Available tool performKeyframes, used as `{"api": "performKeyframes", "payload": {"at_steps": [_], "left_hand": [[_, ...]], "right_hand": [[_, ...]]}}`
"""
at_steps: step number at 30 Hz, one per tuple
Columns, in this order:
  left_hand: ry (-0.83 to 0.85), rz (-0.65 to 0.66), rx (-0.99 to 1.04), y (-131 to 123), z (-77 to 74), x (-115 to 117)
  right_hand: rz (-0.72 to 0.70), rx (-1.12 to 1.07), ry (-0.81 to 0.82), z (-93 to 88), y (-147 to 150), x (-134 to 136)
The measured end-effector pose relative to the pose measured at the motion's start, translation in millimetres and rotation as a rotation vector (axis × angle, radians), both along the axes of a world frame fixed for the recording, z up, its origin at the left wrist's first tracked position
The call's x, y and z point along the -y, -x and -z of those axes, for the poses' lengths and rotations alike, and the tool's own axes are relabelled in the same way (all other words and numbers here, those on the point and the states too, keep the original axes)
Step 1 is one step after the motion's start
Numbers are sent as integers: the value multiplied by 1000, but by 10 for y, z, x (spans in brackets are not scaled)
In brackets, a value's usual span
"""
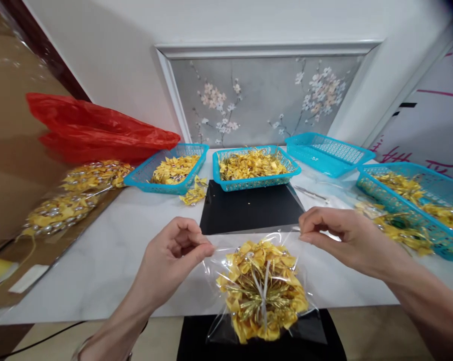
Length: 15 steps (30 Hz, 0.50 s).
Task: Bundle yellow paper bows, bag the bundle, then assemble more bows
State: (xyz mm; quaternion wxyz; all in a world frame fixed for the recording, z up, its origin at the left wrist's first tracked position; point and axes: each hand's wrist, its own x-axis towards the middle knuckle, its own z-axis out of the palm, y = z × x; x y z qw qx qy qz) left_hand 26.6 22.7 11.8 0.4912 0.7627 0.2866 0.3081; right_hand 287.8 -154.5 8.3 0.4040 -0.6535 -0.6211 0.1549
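A clear plastic bag [211,281] hangs between my hands at the table's front edge. My left hand [174,260] pinches its upper left corner; my right hand [337,235] pinches the upper right corner. Inside the bag sits a bundle of yellow ribbon flowers [245,321] with silvery beads. Gold stems gather at its middle, where a pale tie crosses them. A black mat [249,208] lies just beyond the bag, and a blue basket [256,186] of loose yellow flowers stands at the mat's far end.
Another blue basket [155,188] with yellow flowers stands left, near a red plastic bag [109,130]. Bagged beaded flowers [61,208] rest on cardboard at far left. On the right are a bare-bottomed blue basket [324,160], a filled blue basket [410,200] and a metal tool [311,193].
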Motion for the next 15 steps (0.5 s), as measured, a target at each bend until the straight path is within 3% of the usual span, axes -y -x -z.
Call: {"api": "performKeyframes", "payload": {"at_steps": [7,15], "left_hand": [[125,46,-12,5,-70,-9],[111,114,-91,54,-87,-39]], "right_hand": [[20,-16,29,-25,-5,5],[4,-83,42,-33,5,24]]}}
